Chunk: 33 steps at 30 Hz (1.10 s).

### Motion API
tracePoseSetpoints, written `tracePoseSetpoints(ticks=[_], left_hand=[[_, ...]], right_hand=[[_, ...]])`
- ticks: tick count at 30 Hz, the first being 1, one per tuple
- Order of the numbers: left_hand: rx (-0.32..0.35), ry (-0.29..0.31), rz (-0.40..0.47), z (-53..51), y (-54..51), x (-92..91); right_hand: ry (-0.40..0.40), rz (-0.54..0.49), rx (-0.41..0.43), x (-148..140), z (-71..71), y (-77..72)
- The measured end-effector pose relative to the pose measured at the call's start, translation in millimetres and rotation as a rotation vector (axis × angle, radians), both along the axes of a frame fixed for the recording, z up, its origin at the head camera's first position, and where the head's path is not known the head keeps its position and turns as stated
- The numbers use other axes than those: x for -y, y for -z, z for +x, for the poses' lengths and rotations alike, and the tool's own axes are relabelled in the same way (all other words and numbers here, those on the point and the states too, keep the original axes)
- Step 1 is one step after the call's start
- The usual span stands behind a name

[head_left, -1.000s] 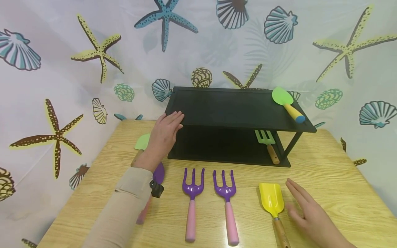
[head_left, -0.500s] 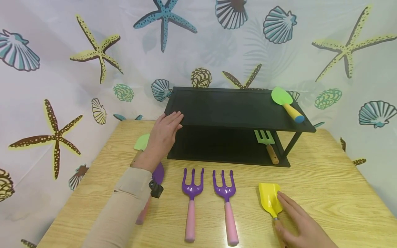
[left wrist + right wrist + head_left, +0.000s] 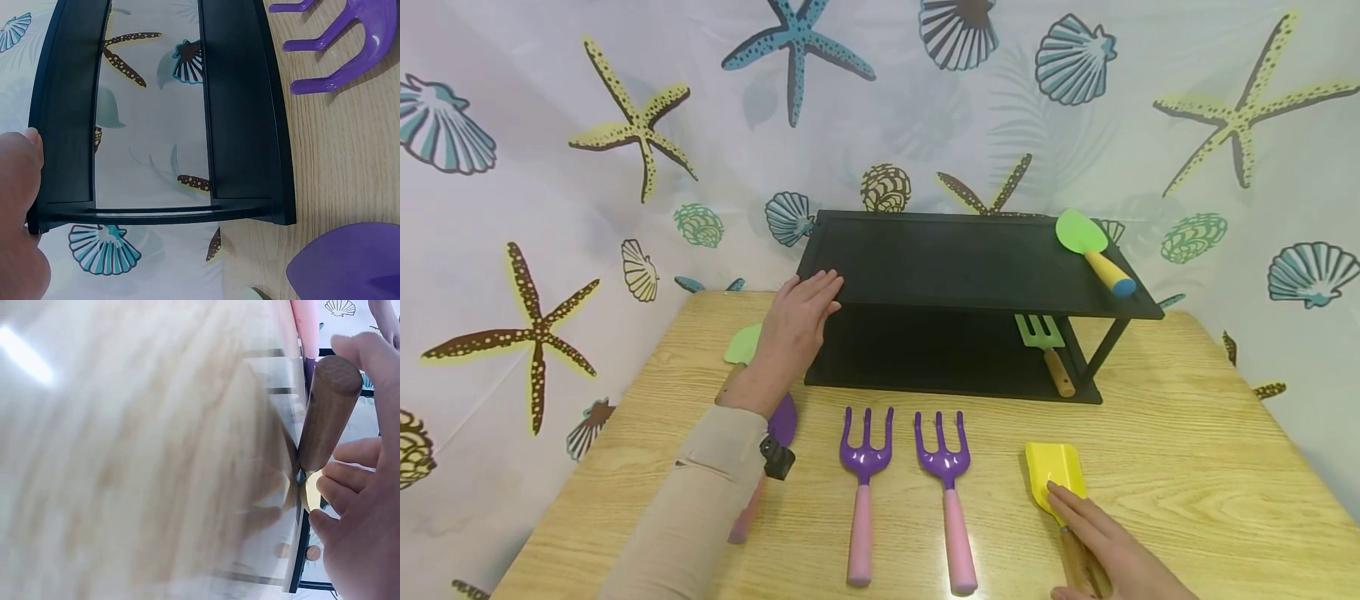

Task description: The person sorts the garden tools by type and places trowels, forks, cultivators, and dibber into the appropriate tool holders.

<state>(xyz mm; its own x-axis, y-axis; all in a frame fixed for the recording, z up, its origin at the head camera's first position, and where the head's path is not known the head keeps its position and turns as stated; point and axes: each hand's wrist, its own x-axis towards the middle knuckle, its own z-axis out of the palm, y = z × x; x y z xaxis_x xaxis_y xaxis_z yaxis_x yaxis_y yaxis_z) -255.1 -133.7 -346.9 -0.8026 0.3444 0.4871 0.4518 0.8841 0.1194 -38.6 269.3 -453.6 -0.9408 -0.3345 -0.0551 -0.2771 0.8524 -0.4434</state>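
My left hand (image 3: pixel 797 325) rests on the left front corner of the black two-tier shelf (image 3: pixel 940 258); in the left wrist view its fingertips touch the shelf's edge. At the lower right, my right hand (image 3: pixel 1112 546) is over the yellow shovel (image 3: pixel 1054 471), fingers extended across the base of the blade. The right wrist view shows the wooden handle (image 3: pixel 330 412) between the thumb and the fingers of my right hand (image 3: pixel 362 487), which are not closed round it. Whether the fingertips touch the shovel is unclear.
Two purple forks (image 3: pixel 866 458) with pink handles lie in front of the shelf. A purple trowel (image 3: pixel 783 421) and a green tool (image 3: pixel 743 343) are partly behind my left arm. A green trowel (image 3: pixel 1081 232) lies on the shelf top, a green fork (image 3: pixel 1041 332) on the lower tier.
My right hand has moved left from beside the yellow shovel to over its handle and lower blade. My left hand has stayed at the shelf corner.
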Motion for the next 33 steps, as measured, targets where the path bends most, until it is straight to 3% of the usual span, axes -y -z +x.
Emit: tracePoseSetpoints(ticks=[6,9,13,21,24,28,30,33], left_hand=[[-0.002,0.003,0.011,-0.1,1.0,0.6],[-0.005,0.009,0.019,-0.1,1.3,0.7],[-0.01,0.016,0.022,-0.7,1.9,0.8],[-0.002,0.012,0.02,-0.7,1.6,0.8],[0.005,0.007,0.014,-0.3,1.0,0.7],[0.01,0.004,0.012,-0.1,0.6,0.8],[0.01,0.005,0.015,-0.1,0.7,0.9],[0.009,0.008,0.017,0.8,0.2,0.9]], right_hand=[[-0.018,-0.018,0.07,0,-0.7,-0.1],[-0.058,0.032,0.006,-1,0.8,3.0],[-0.11,0.117,-0.139,-4,2.9,10.2],[-0.119,0.088,-0.086,-14,-3.8,14.5],[-0.185,0.021,-0.18,-16,-6.6,17.5],[-0.299,-0.058,-0.382,-17,-11.1,25.1],[-0.304,-0.046,-0.432,-17,-12.9,27.4],[-0.249,-0.005,-0.432,-16,-14.0,27.5]])
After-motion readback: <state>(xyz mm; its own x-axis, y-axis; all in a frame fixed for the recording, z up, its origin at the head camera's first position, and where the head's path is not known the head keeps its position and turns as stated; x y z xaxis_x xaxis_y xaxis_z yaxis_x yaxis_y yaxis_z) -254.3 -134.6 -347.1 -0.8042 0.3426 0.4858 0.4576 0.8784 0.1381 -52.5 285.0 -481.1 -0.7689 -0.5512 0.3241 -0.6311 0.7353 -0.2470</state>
